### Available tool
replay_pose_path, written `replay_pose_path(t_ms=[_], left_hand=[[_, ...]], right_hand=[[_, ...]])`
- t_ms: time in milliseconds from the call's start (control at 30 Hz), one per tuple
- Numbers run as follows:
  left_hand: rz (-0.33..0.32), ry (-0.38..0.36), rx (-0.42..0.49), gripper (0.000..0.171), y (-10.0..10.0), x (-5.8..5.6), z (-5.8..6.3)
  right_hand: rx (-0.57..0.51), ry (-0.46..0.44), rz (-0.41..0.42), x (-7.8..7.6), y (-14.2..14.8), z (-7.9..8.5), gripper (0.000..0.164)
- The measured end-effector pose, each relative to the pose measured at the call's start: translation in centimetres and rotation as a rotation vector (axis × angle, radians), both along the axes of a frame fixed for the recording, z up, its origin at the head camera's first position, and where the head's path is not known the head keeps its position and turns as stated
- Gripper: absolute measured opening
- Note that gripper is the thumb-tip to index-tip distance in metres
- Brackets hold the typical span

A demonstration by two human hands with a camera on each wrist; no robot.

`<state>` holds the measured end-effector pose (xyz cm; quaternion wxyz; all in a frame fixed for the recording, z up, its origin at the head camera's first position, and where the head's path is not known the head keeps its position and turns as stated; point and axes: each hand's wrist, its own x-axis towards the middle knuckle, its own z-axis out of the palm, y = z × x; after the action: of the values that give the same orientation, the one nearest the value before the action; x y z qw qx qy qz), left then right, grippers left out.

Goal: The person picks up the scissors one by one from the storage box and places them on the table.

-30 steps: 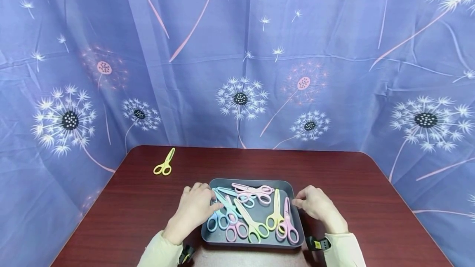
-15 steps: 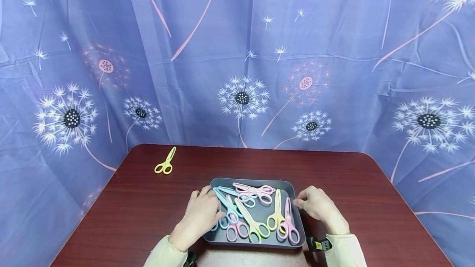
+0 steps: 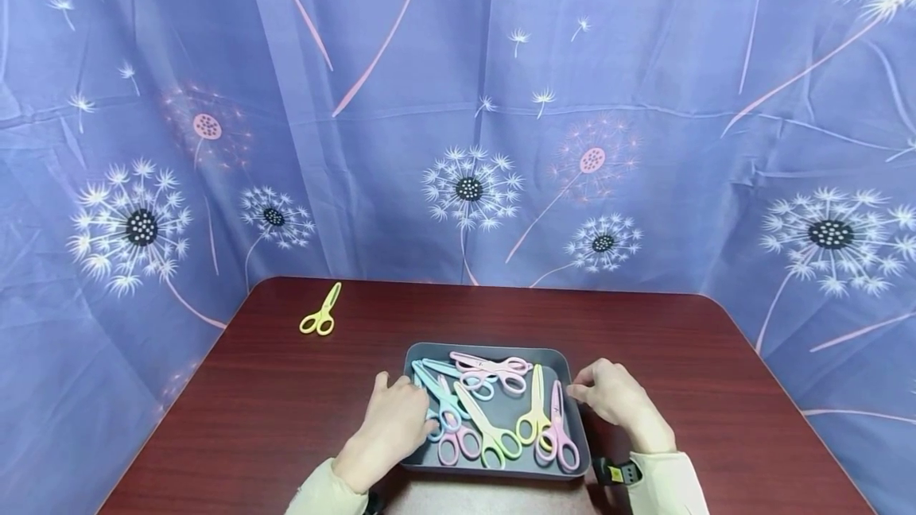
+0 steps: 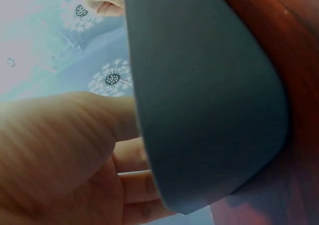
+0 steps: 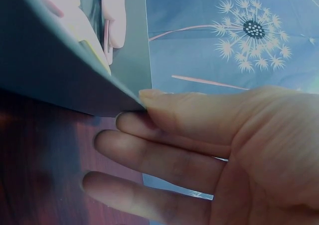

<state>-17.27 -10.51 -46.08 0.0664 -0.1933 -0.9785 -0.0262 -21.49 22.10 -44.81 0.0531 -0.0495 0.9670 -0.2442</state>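
Observation:
A dark grey tray [image 3: 501,472] with low walls lies near the front of the table. Inside it are several scissors, among them blue scissors [image 3: 442,397], yellow-green scissors [image 3: 476,415], yellow scissors [image 3: 537,397] and pink scissors [image 3: 556,418]. My left hand [image 3: 392,424] grips the tray's left side, thumb over the rim, covering part of the blue scissors. In the left wrist view the tray wall [image 4: 204,95] hides the fingertips. On the right side, my right hand [image 3: 617,397] pinches the rim between thumb [image 5: 187,112] and index finger; the other fingers extend below it.
Another pair of yellow scissors [image 3: 325,311] lies on the dark red table [image 3: 608,324] at the back left. A blue curtain [image 3: 386,205] with a dandelion print hangs behind the table. Light pink scissors [image 3: 494,364] lie along the tray's far wall.
My left hand has slid along the tray's left side toward the front, uncovering its back left corner and covering more of the blue scissors' handles. The right hand keeps its place at the rim.

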Motion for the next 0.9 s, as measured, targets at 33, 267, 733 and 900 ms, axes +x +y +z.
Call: replay_pose_path(t_ms=[33,267,733,900], left_hand=[[0.006,-0.001,-0.006,0.028,0.1,0.0,-0.1],[0.039,0.025,-0.068,0.031,0.6,0.1,-0.6],[0.074,0.011,-0.114,0.033,1.0,0.0,-1.0],[0.073,0.018,-0.131,0.032,1.0,-0.1,-0.8]], right_hand=[[0.002,-0.001,-0.001,0.0,0.0,0.0,0.019],[0.003,-0.004,-0.003,0.0,0.1,0.0,0.018],[-0.011,0.009,0.01,0.1,0.0,0.0,0.014],[-0.01,0.031,0.027,0.0,0.1,0.0,0.013]])
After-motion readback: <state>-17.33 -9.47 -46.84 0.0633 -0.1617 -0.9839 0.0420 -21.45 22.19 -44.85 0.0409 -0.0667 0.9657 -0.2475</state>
